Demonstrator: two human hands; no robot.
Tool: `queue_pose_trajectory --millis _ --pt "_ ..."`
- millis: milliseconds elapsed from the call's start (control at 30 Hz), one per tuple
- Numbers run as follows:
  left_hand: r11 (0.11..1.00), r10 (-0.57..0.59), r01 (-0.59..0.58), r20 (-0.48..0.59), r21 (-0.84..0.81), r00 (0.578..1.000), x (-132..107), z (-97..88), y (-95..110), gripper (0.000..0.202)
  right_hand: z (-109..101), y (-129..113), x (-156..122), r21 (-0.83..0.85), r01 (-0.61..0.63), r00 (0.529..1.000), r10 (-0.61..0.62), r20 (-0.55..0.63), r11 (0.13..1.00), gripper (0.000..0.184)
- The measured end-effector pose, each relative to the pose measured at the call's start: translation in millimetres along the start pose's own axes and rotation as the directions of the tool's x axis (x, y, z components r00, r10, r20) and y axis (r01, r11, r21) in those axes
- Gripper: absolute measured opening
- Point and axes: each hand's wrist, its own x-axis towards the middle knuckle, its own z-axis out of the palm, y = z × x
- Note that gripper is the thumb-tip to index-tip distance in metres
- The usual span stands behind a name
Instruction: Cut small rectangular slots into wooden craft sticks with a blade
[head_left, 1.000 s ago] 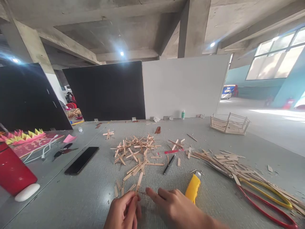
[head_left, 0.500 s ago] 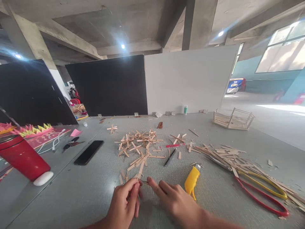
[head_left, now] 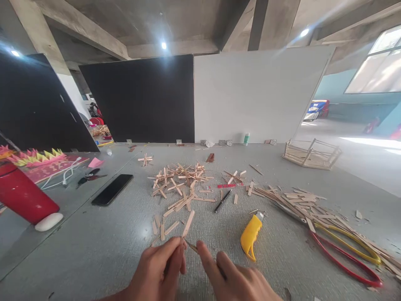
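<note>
- Two hands work at the near edge of the grey surface (head_left: 94, 251): the left hand (head_left: 156, 271) pinches the low end of a flat wooden stick (head_left: 188, 224) between thumb and fingertips, the stick slanting up and away from it. So light a pinch could let it twist or drop.
- Right hand (head_left: 238, 280) — its grip is released, forefinger stretched toward a thin dark sliver (head_left: 191, 246) at the stick's foot. Whether it touches is hard to tell; a clumsy push could knock the sliver loose.
- Just beyond the right hand lies a yellow utility knife (head_left: 250, 236); I cannot tell if the blade is out. A careless sweep of the wrist could catch it.
- Farther on, the pile of crossed sticks (head_left: 180, 184) and a black pen (head_left: 222, 201) lie loose — a sleeve could scatter them.
- Left and farther off, a black phone (head_left: 112, 189) and a red cup (head_left: 23, 196) sit well apart from the hands.
</note>
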Motion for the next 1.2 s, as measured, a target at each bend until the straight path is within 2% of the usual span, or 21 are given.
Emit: queue_pose_trajectory --millis 100,200,267,367,467,600,667,733,800,833,900,967,1067,1200 --pt "1.000 0.025 -0.024 0.033 -0.013 0.999 2 -8.8 6 0.038 5 18 9 0.113 0.113 0.993 -0.110 -0.032 0.987 0.064" --pt "0.982 0.170 -0.170 -0.001 0.079 0.985 1 -17.1 16 0.027 4 35 20 0.197 0.203 0.974 -0.178 -0.137 0.959 0.067" --pt "0.945 0.284 -0.274 -0.034 0.177 0.958 -2 -19.2 24 0.023 -1 38 23 0.213 0.228 0.967 -0.194 -0.167 0.950 0.065" --pt "0.887 0.379 -0.344 -0.062 0.309 0.923 -4 -19.1 30 0.026 -13 30 18 0.214 0.204 0.976 -0.181 -0.125 0.955 0.070" --pt "0.851 0.417 -0.376 -0.037 0.368 0.908 -3 -18.6 28 0.025 -23 17 6 0.231 0.117 0.993 -0.114 -0.026 0.966 0.081" --pt "0.870 0.366 -0.371 0.080 0.325 0.927 -3 -18.5 18 0.024 -29 13 -5 0.279 0.054 0.994 -0.078 0.074 0.959 0.084" --pt "0.877 0.366 -0.373 0.079 0.302 0.927 -4 -19.0 16 0.024 -32 20 -2 0.316 0.039 0.992 -0.075 0.101 0.948 0.078" --pt "0.856 0.440 -0.428 0.028 0.291 0.898 -5 -19.8 19 0.023 -36 30 7 0.353 0.040 0.992 -0.079 0.099 0.935 0.071" --pt "0.825 0.512 -0.488 -0.011 0.286 0.859 -6 -20.4 25 0.023 -38 40 18 0.367 0.092 0.993 -0.112 0.033 0.926 0.067" --pt "0.822 0.522 -0.495 -0.023 0.283 0.853 -6 -20.4 29 0.024 -38 44 22 0.348 0.137 0.990 -0.138 -0.020 0.927 0.067" --pt "0.841 0.500 -0.472 -0.048 0.264 0.865 -7 -19.5 35 0.026 -39 46 28 0.285 0.216 0.976 -0.196 -0.098 0.934 0.067" --pt "0.872 0.459 -0.432 -0.075 0.232 0.885 -9 -18.2 40 0.025 -40 41 29 0.223 0.257 0.965 -0.236 -0.115 0.940 0.065" --pt "0.927 0.349 -0.334 -0.072 0.171 0.934 -12 -17.5 43 0.025 -42 30 25 0.140 0.265 0.962 -0.251 -0.107 0.954 0.068" --pt "0.979 0.201 -0.200 -0.022 0.021 0.979 -17 -19.6 49 0.028 -46 22 19 0.060 0.248 0.953 -0.232 -0.195 0.967 0.076"
